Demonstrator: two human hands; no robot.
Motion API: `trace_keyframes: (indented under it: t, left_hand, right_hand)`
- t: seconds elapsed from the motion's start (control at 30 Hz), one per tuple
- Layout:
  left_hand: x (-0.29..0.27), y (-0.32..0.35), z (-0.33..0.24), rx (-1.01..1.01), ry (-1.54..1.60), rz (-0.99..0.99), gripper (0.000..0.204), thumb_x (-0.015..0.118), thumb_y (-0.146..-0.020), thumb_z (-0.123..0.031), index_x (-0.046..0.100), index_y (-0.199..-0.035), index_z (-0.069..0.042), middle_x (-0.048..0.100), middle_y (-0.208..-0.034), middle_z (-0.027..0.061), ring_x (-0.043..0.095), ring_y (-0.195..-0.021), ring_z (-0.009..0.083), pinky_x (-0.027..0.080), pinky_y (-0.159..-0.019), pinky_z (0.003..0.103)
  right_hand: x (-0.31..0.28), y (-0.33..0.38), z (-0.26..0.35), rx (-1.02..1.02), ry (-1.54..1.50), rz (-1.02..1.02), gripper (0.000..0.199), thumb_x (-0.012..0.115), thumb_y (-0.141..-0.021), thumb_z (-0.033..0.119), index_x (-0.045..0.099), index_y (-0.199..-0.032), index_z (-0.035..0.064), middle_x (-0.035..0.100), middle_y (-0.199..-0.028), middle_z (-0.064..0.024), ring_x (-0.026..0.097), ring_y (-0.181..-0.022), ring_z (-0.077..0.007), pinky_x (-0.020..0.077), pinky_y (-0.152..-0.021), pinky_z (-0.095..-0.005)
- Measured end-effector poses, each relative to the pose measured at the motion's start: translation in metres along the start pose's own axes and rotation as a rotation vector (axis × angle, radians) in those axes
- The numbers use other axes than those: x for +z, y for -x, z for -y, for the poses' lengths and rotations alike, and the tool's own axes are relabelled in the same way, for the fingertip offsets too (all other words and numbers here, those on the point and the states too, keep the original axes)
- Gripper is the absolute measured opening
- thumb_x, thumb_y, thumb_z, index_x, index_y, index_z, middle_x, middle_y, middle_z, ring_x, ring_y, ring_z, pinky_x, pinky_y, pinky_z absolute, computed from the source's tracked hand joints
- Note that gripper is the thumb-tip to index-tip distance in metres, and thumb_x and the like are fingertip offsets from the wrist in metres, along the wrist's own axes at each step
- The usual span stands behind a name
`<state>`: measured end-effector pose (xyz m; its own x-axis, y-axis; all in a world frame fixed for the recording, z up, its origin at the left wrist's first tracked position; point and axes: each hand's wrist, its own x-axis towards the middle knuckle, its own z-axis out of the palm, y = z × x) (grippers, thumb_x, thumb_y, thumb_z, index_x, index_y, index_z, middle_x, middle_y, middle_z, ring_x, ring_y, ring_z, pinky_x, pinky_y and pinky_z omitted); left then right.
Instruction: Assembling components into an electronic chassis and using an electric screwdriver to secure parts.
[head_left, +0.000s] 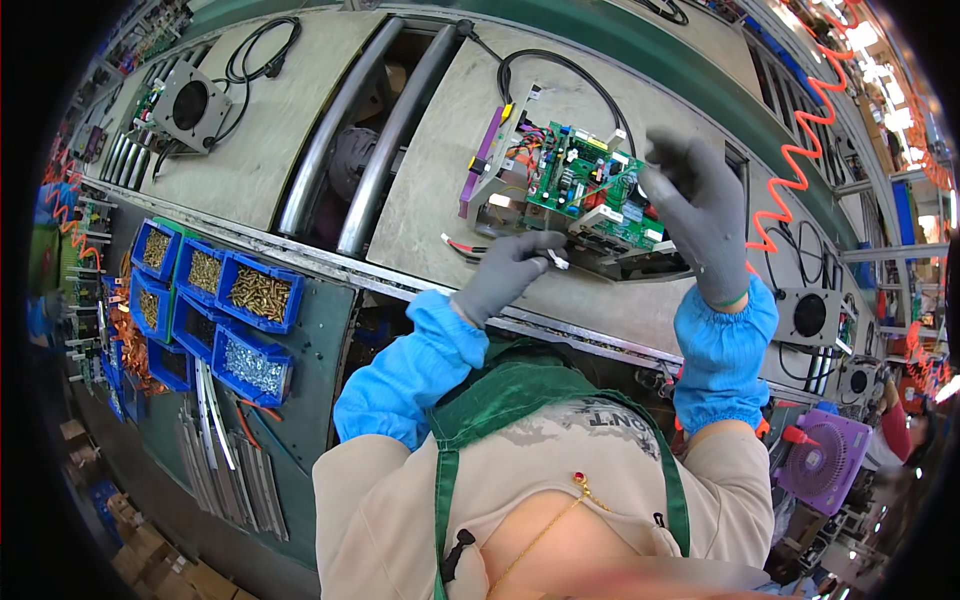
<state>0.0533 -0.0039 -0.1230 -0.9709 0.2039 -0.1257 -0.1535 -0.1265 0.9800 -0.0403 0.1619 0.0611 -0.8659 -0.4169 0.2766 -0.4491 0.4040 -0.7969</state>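
Note:
An electronics unit with a metal frame stands on the pale board in front of me, its green circuit board (pixel 590 180) facing up. A purple panel (pixel 482 165) runs along its left side. My left hand (pixel 505 274), in a grey glove, pinches a small white wire connector (pixel 559 262) at the unit's near edge. Red and black leads (pixel 462 247) with a white plug lie left of that hand. Over the unit's right end is my right hand (pixel 705 205), also gloved, with thumb and fingers apart and nothing visible between them. It hides part of the board.
Blue bins (pixel 262 290) of screws and small metal parts stand at left, above metal strips (pixel 235 465). Steel rollers (pixel 395 140) separate the boards. A black cable (pixel 575 62) loops behind the unit. An orange coiled hose (pixel 797 150) hangs at right, with a purple fan (pixel 822 460) below.

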Motion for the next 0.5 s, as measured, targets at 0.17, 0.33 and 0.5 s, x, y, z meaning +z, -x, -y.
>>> trace_keyframes:
  t: [0.17,0.33,0.5]
  left_hand:
    - [-0.011,0.017,-0.024,0.031,0.148,-0.224,0.036,0.059,-0.09,-0.016,0.057,-0.121,0.001,0.066,-0.104,0.008,0.059,-0.098,0.0122,0.047,-0.086,0.026]
    - [-0.015,0.023,-0.032,0.012,0.087,-0.324,0.031,0.053,-0.093,-0.017,0.058,-0.119,-0.001,0.066,-0.099,0.0048,0.057,-0.088,0.0088,0.046,-0.077,0.025]
    - [-0.019,0.025,-0.025,0.087,0.086,-0.409,0.028,0.049,-0.095,-0.016,0.059,-0.117,-0.003,0.066,-0.095,0.0032,0.056,-0.085,0.0077,0.045,-0.072,0.024]
  right_hand:
    - [0.003,0.021,-0.021,0.07,0.051,0.181,0.018,0.062,-0.081,0.008,0.067,-0.097,0.0034,0.065,-0.081,-0.0077,0.06,-0.07,-0.0122,0.0481,-0.065,-0.0263]
    - [0.007,0.022,-0.02,-0.042,0.134,0.209,0.015,0.062,-0.081,0.003,0.064,-0.096,-0.0002,0.064,-0.082,-0.0067,0.06,-0.074,-0.0102,0.0481,-0.067,-0.026]
    - [0.015,0.019,-0.016,-0.105,0.194,0.201,0.015,0.063,-0.078,0.01,0.067,-0.092,0.0048,0.064,-0.082,-0.0107,0.063,-0.071,-0.0212,0.0496,-0.066,-0.0309]
